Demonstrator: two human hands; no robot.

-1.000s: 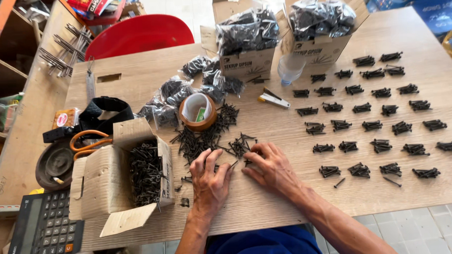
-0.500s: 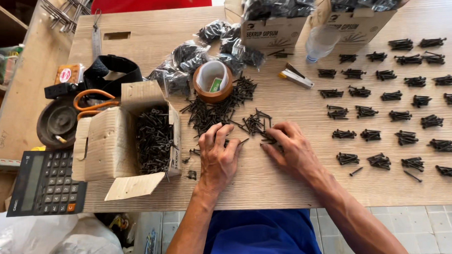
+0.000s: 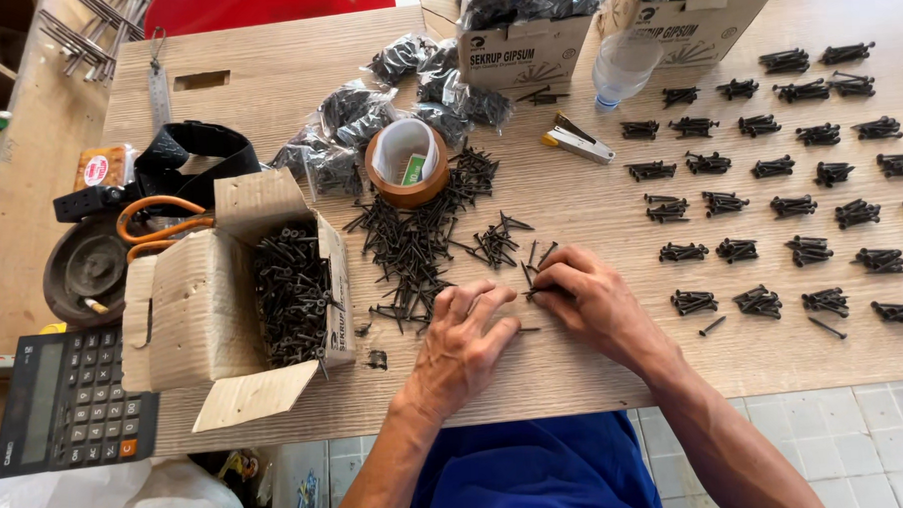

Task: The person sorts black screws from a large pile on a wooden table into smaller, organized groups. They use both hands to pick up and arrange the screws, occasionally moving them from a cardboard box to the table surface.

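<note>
Head view: the tabletop (image 3: 596, 369) ends at its near edge just below both hands, with bare wood at 5 o'clock of them. The left hand (image 3: 465, 349) lies flat, fingers spread, touching loose screws (image 3: 411, 240) at the pile's near end. The right hand (image 3: 598, 304), just beside it, has its fingertips pinched together on a few screws. The open box (image 3: 273, 290) sits at 9 o'clock. Since half a second ago both hands sit closer together.
</note>
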